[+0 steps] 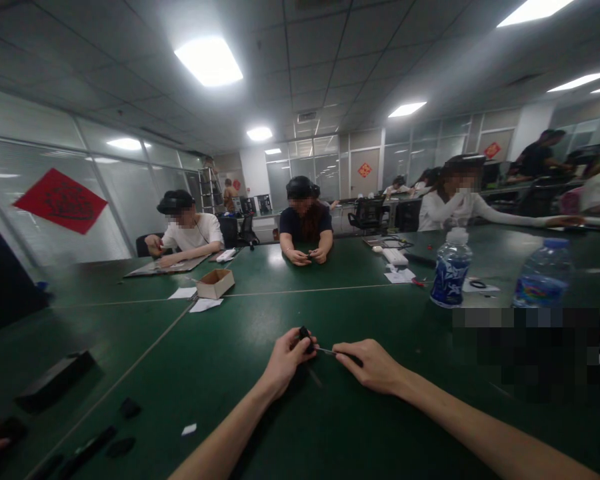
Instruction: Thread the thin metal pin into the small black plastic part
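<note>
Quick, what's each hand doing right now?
Left hand: closed on a small black part.
Right hand: closed on a thin metal tool, tip at the part.

Beyond my fingers I see a dark green surface (260,313) stretching to glass partition walls (130,193) with a red paper decoration (60,200), under a tiled ceiling (340,53) of bright light panels (209,61).

office | glass partitions (130,193) | ceiling panel lights (209,61) | shared green table (280,313) | swivel chairs (367,213)
</note>
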A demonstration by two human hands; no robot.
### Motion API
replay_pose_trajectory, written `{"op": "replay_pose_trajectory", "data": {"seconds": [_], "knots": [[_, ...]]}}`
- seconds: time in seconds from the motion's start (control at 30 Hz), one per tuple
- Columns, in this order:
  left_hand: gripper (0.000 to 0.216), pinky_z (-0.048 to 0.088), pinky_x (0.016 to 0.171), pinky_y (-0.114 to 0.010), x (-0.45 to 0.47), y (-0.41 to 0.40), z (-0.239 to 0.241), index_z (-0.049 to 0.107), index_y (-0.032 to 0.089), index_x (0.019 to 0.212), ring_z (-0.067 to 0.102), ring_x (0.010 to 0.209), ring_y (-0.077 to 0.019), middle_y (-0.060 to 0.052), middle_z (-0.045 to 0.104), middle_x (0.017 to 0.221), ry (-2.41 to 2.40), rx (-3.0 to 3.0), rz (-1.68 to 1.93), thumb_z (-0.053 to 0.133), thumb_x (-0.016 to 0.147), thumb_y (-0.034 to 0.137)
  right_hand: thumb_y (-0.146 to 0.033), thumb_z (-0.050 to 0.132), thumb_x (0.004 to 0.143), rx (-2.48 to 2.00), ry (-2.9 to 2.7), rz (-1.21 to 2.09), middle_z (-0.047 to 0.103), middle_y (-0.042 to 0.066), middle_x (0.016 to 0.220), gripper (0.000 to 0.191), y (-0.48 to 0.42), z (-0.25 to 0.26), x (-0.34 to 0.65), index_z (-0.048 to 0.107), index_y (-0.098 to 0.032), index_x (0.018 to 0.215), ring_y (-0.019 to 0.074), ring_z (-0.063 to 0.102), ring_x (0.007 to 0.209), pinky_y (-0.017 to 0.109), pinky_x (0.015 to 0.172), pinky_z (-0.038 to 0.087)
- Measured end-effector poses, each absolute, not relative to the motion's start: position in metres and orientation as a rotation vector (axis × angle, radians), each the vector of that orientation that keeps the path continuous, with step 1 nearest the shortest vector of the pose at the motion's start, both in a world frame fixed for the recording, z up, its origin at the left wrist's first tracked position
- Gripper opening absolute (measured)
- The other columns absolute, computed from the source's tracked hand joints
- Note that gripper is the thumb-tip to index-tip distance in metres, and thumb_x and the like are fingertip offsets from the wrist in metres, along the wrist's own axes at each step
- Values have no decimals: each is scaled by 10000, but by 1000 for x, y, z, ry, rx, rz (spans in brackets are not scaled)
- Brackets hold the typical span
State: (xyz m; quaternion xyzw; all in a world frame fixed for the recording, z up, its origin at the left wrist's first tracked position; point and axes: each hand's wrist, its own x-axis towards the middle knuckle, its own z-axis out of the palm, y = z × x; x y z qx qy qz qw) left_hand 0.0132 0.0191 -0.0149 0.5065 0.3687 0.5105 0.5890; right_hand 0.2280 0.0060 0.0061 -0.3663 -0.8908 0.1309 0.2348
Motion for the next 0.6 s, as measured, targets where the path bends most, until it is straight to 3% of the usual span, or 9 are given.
{"op": "replay_pose_trajectory", "data": {"seconds": [0.23,0.47,0.6], "knots": [[357,487,860,-349,13,15,-10,607,133,990,595,929,-216,-102,633,972,859,1274,1165,686,738,374,-330,331,945,-1016,-2455,349,674,30,890,328,7,5,228,610,-208,1065,152,615,754,250,703,434],[331,494,765,-312,15,14,-4,595,130,935,589,804,-192,-81,622,877,899,1336,1157,652,754,401,-342,342,941,-1018,-2406,410,662,23,848,317,4,7,228,615,-210,1031,149,603,706,253,657,439],[314,484,727,-301,16,13,-5,586,132,892,585,765,-186,-69,617,826,891,1438,1068,625,767,418,-381,311,944,-1133,-2083,460,655,32,836,353,12,3,230,593,-201,1058,148,589,649,256,600,437]]}}
